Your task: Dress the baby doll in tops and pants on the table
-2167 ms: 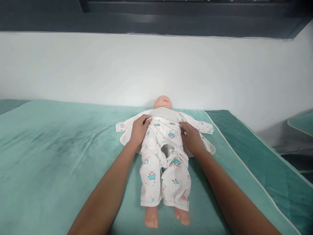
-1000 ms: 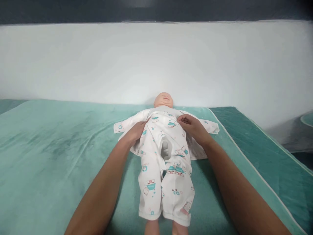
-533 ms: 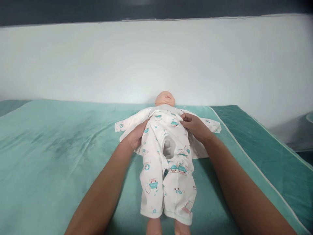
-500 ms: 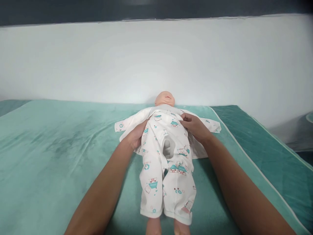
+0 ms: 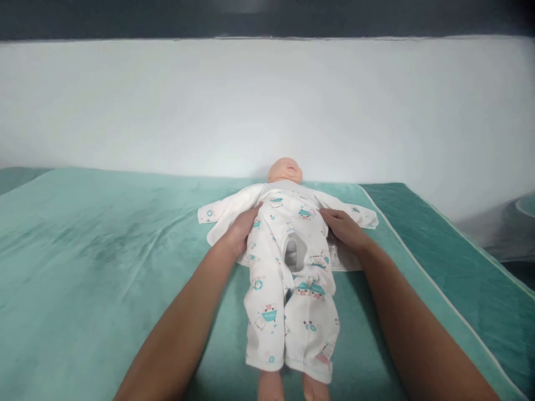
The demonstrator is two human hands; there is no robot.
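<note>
A baby doll (image 5: 285, 170) lies on its back, head toward the wall and bare feet toward me. It wears white printed split-crotch trousers (image 5: 267, 262), pulled up over its belly, and a white long-sleeved top (image 5: 236, 201) spread out to both sides. My left hand (image 5: 243, 229) grips the left side of the trousers near the waist, thumb along the edge and the other fingers mostly hidden. On the opposite side, my right hand (image 5: 343, 227) is closed at the trousers' right edge, fingertips partly tucked behind the cloth.
A green sheet (image 5: 104, 250) covers the bed, with a few creases at left. A darker green strip (image 5: 455, 250) with pale piping runs along the right. The white wall (image 5: 167, 106) rises behind the doll's head.
My right hand has shifted from the front of the waistband outward and down to the side of the trousers. My left hand stays at its side. The view has shifted slightly.
</note>
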